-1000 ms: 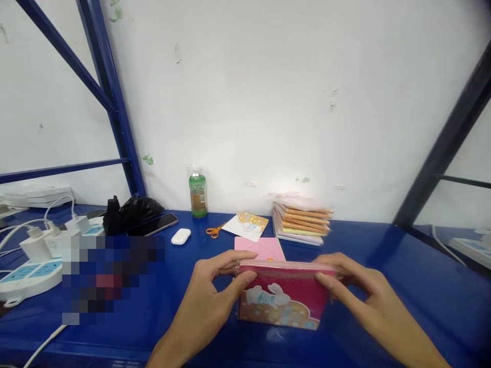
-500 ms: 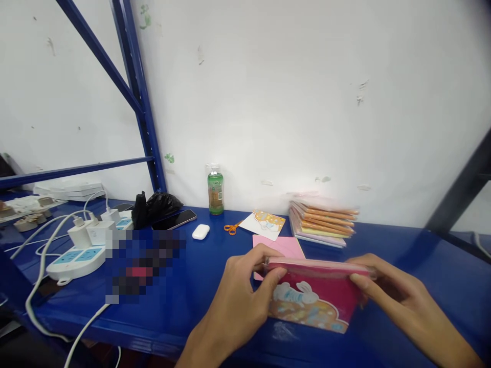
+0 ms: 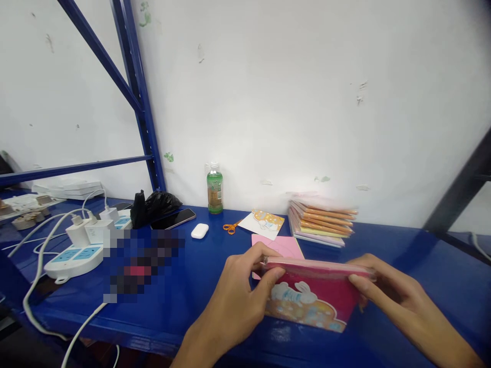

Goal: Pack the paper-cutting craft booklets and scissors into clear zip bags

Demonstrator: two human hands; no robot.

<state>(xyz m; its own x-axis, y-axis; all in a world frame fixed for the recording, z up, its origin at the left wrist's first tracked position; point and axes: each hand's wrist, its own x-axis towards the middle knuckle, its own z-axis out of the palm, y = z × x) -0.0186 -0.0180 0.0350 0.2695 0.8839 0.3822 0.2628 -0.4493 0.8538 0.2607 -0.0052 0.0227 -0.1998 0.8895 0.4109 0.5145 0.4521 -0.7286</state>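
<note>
Between my hands is a pink paper packet (image 3: 333, 287), apparently in clear plastic, with a white rabbit and an orange-brown patterned shape on its front. It stands tilted, its long edge uppermost. My left hand (image 3: 245, 286) pinches the upper left corner, thumb in front and fingers behind. At the upper right corner my right hand (image 3: 387, 286) grips it the same way, some fingers hidden behind. Behind the packet, partly covered, a pink paper sheet (image 3: 282, 245) lies on the blue table (image 3: 203, 271). A white card (image 3: 264, 225) with a similar picture lies farther back.
Orange-handled scissors (image 3: 230, 228) lie left of the card. A stack of packets (image 3: 322, 222) sits by the wall. Leftward are a green-labelled bottle (image 3: 215, 189), a white case (image 3: 200, 231), a phone (image 3: 174, 220), a black plastic bag (image 3: 161, 206) and a power strip (image 3: 76, 260) with cables.
Hardly anything differs. The whole view has shifted slightly, and both hands keep the same hold on the pink packet.
</note>
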